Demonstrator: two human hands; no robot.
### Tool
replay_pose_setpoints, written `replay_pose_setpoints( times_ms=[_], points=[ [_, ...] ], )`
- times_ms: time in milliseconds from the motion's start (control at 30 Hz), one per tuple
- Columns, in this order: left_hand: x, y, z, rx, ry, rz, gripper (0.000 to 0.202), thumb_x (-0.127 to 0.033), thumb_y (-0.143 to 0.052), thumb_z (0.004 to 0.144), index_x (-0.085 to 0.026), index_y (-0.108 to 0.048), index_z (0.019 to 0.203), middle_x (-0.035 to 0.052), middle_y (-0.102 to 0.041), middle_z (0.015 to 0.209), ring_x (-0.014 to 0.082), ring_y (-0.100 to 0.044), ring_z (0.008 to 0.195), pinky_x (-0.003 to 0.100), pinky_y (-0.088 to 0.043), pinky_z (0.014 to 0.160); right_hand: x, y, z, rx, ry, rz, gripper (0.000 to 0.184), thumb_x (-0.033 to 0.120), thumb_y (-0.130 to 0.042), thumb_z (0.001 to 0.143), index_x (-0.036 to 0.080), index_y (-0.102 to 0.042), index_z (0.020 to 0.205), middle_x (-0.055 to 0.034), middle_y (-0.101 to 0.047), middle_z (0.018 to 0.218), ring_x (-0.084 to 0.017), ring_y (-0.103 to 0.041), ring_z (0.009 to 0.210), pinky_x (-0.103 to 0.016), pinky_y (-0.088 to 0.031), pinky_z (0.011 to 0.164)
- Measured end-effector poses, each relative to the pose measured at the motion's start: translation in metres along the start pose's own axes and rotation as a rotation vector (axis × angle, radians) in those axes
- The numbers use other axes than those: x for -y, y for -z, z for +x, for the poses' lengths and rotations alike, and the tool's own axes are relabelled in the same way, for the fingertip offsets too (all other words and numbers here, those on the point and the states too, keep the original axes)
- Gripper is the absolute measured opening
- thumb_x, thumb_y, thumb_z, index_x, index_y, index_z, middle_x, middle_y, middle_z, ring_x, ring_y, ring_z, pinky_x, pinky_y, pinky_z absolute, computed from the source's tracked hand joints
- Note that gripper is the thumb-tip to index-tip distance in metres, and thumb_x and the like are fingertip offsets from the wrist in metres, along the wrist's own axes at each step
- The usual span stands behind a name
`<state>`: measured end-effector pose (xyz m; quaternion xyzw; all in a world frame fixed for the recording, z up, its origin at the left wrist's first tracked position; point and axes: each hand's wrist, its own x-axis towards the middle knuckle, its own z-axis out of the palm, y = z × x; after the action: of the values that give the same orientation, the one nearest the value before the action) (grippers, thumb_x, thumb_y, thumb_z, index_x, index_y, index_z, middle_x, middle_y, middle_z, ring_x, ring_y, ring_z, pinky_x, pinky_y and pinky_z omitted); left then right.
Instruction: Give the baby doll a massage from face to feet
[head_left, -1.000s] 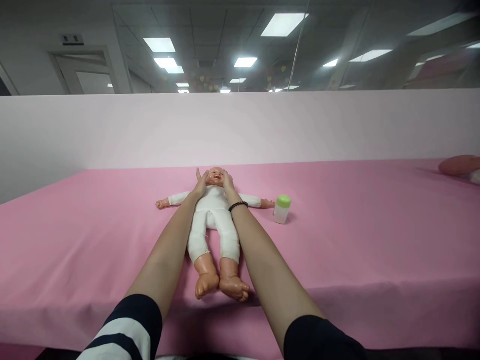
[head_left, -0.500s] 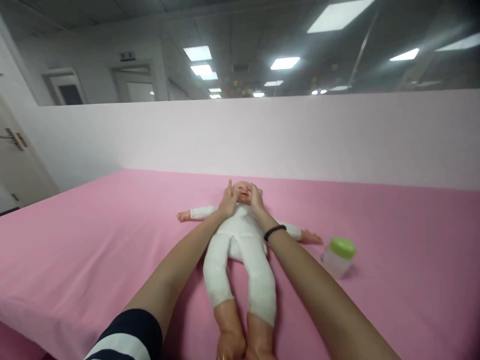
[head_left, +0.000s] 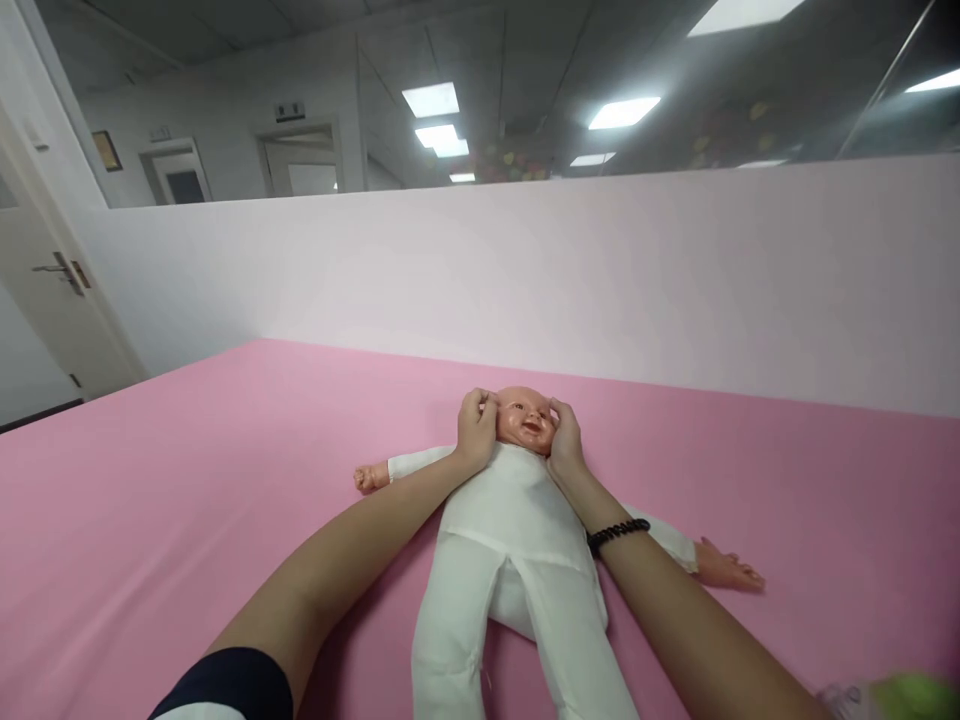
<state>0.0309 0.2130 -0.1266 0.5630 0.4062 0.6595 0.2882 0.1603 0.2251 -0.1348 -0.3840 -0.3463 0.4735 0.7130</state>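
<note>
A baby doll (head_left: 517, 510) lies on its back on a pink sheet, with a white cloth body, arms spread and legs toward me. Its hard plastic head is tilted slightly to the right. My left hand (head_left: 475, 432) cups the left side of the head, fingers curled in against it. On the other side my right hand (head_left: 568, 440) presses its bent fingers near the doll's cheek and ear, so the head sits between both hands. A black coiled band (head_left: 619, 534) circles my right wrist. The doll's feet are out of view.
A jar with a green lid (head_left: 915, 695) is partly in view at the bottom right corner, beside my right forearm. The pink sheet (head_left: 225, 480) runs back to a low white wall (head_left: 525, 270) with glass above. A door (head_left: 60, 290) stands at the left.
My view has come closer to the doll and shifted. My fingers, stretched up along the head before, are now curled against its sides. The doll's head has turned slightly to the right.
</note>
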Motion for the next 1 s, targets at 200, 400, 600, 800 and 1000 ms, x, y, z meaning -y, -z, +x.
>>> replay_pose_setpoints(
  times_ms=[200, 400, 600, 800, 1000],
  points=[
    [0.006, 0.002, 0.003, 0.163, 0.254, -0.085, 0.078, -0.045, -0.067, 0.084, -0.021, -0.033, 0.151, 0.0165, -0.037, 0.156, 0.0277, -0.034, 0.146, 0.042, -0.03, 0.12, 0.012, -0.007, -0.01, 0.059, 0.074, -0.088, 0.051, 0.047, -0.07, 0.067, 0.024, -0.068, 0.112, -0.0028, -0.064, 0.133, -0.025, -0.054, 0.13, -0.039, -0.039, 0.115],
    [-0.006, 0.008, 0.01, 0.34, 0.308, -0.299, 0.06, -0.043, -0.068, 0.083, -0.024, -0.052, 0.137, 0.0098, -0.056, 0.143, 0.0265, -0.053, 0.133, 0.04, -0.039, 0.116, 0.021, -0.01, -0.025, 0.09, 0.172, -0.287, 0.054, 0.045, -0.062, 0.073, 0.023, -0.064, 0.122, -0.006, -0.061, 0.134, -0.028, -0.053, 0.127, -0.042, -0.041, 0.111],
    [-0.017, 0.013, 0.007, 0.408, 0.409, -0.39, 0.064, -0.039, -0.078, 0.076, -0.026, -0.048, 0.13, 0.0083, -0.067, 0.115, 0.0238, -0.069, 0.1, 0.046, -0.054, 0.098, 0.02, -0.011, -0.028, 0.128, 0.218, -0.266, 0.053, 0.042, -0.066, 0.073, 0.024, -0.065, 0.123, -0.0053, -0.06, 0.138, -0.028, -0.053, 0.128, -0.042, -0.041, 0.112],
    [-0.007, 0.012, 0.01, 0.328, 0.348, -0.338, 0.047, -0.041, -0.069, 0.081, -0.026, -0.053, 0.123, 0.0058, -0.066, 0.112, 0.0216, -0.066, 0.102, 0.04, -0.053, 0.098, 0.017, -0.009, -0.022, 0.178, 0.187, -0.174, 0.053, 0.043, -0.065, 0.075, 0.023, -0.068, 0.124, -0.0056, -0.06, 0.141, -0.027, -0.05, 0.135, -0.042, -0.037, 0.117],
    [-0.004, 0.014, 0.012, 0.338, 0.336, -0.29, 0.057, -0.047, -0.074, 0.078, -0.026, -0.051, 0.126, 0.0069, -0.065, 0.116, 0.022, -0.066, 0.103, 0.041, -0.052, 0.098, 0.021, -0.009, -0.025, 0.186, 0.152, -0.139, 0.05, 0.039, -0.065, 0.074, 0.024, -0.069, 0.122, -0.0035, -0.063, 0.137, -0.027, -0.055, 0.13, -0.041, -0.041, 0.114]
  ],
)
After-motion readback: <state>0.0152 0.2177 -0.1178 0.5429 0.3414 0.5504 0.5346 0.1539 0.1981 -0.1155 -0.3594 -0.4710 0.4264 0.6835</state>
